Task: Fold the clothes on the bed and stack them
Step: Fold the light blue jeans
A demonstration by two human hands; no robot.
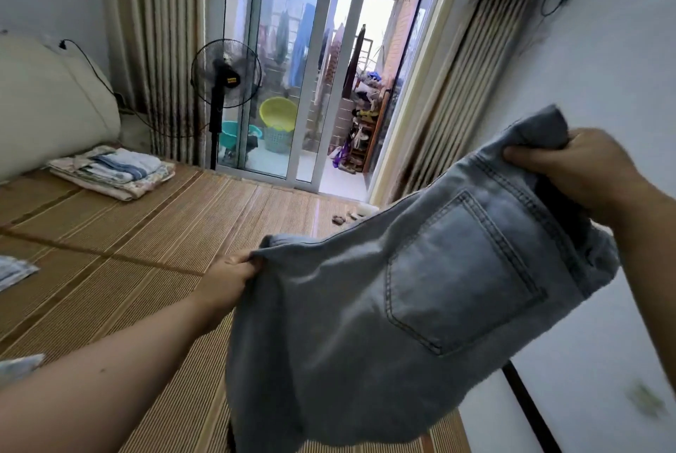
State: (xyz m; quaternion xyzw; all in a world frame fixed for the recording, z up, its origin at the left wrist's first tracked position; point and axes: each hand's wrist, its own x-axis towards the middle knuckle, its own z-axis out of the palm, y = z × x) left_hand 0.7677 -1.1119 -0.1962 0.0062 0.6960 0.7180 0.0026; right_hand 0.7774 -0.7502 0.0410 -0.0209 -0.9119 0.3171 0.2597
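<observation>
Daylight floods through the glass doors [314,61] ahead of you, burning the upper panes to white and lighting the room evenly, with soft shadows. A sheen streaks the bed mat [146,251] near the doors. Your wide lens bows the curtains [164,31] at both edges; the denim shorts [365,324] blur at their top edge.

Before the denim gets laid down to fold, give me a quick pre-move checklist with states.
1. Grip of left hand on denim garment edge: ok.
2. Grip of right hand on the waistband end: ok.
3. Garment held flat between the hands: not ok, it sags and bunches.
4. Bare stretch of mat ahead to lay it on: ok.
5. Folded stack in place by pillow: ok.
6. Lower edge aligned: cannot tell, out of frame.
</observation>
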